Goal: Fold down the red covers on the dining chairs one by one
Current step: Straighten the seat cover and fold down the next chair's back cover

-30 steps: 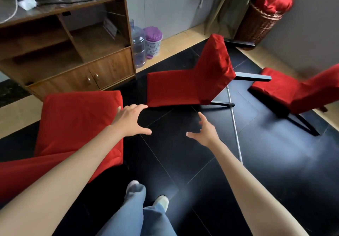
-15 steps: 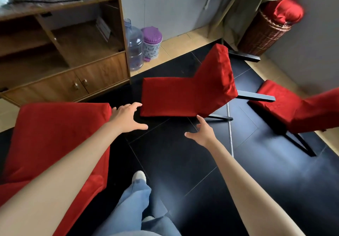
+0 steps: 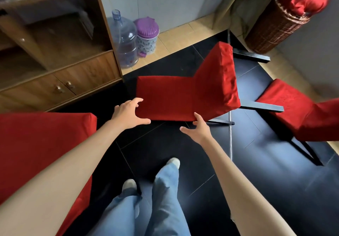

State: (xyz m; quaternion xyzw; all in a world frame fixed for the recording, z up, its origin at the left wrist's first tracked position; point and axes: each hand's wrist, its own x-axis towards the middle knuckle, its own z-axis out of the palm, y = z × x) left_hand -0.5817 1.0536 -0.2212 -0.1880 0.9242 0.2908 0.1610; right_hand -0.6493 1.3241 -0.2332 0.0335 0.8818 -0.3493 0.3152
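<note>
- My left hand (image 3: pixel 128 113) has its fingers spread wide, the tips at the near left corner of the middle chair's red cover (image 3: pixel 176 98); I cannot tell whether they touch it.
- My right hand (image 3: pixel 199 130) is splayed too, its fingertips at the cover's near edge and holding nothing.
- That chair lies on the black floor (image 3: pixel 275 180).
- Another red-covered chair (image 3: pixel 42 144) is at my left, a third (image 3: pixel 302 114) at my right.
- A wooden cabinet (image 3: pixel 60 66) and a water bottle (image 3: pixel 124 41) are behind.
</note>
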